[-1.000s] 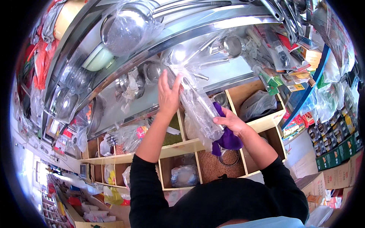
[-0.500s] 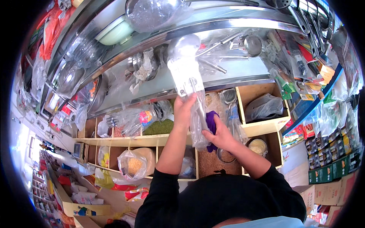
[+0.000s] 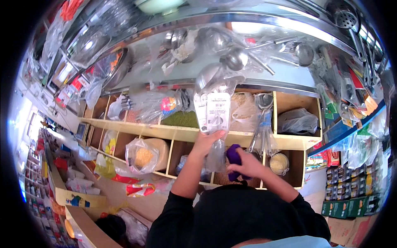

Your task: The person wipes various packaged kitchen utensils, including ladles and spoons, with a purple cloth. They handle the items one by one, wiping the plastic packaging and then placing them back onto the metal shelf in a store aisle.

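My left hand [image 3: 210, 141] is closed around the lower part of a metal ladle [image 3: 208, 77] in clear plastic, with white printed labels [image 3: 218, 110] on it. The ladle's bowl points away from me, below the shelf front. In my right hand [image 3: 247, 164] is a bunched purple cloth [image 3: 234, 155], just right of the ladle's wrapped lower end. The cloth hides part of the right fingers. Wrapped metal utensils [image 3: 264, 100] lie across the bins beyond the right hand.
Wooden bins [image 3: 248, 137] run beneath my hands. They hold green beans [image 3: 180, 119], a bag of yellow grain [image 3: 142, 157] and a metal bowl [image 3: 279, 163]. Behind is a metal shelf [image 3: 273, 87] with more wrapped ladles. A slotted skimmer [image 3: 345, 17] hangs at the upper right.
My left hand has brought the ladle down toward me, and its labels now show more clearly. The right hand with the purple cloth is lower too. The whole view has shifted.
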{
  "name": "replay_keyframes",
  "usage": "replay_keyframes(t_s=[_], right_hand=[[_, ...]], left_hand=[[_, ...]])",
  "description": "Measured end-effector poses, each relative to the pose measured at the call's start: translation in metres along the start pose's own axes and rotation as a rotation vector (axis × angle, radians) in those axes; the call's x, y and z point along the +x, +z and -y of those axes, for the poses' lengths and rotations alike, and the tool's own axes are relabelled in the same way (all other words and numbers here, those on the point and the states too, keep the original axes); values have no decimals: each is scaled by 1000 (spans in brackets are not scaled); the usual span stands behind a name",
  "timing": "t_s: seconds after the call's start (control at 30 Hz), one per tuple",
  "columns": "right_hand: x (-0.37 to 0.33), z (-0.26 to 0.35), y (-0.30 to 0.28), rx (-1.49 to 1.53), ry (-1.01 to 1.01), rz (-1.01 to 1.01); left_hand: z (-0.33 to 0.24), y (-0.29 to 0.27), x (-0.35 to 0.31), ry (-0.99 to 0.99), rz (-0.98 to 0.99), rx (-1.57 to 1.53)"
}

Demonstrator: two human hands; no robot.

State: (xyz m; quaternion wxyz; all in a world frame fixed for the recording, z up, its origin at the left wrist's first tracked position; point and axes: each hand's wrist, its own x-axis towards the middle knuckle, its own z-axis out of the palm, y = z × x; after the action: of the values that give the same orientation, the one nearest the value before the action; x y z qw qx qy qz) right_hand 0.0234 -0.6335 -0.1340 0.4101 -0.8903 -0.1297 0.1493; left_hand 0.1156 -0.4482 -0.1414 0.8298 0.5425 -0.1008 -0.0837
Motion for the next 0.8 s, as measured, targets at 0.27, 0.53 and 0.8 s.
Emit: replay_keyframes(t_s=[0.27,0.53,0.8], right_hand=[[21,-2,-62,1078,-70,-557],[111,49,-52,-741,-444,-682],[153,22,-40,-604,-280,-655]], left_hand=[[15,-56,-52,-174,-32,29],[21,-56,-69,-368,65,43],[-1,-104,-76,-540,231,-51]])
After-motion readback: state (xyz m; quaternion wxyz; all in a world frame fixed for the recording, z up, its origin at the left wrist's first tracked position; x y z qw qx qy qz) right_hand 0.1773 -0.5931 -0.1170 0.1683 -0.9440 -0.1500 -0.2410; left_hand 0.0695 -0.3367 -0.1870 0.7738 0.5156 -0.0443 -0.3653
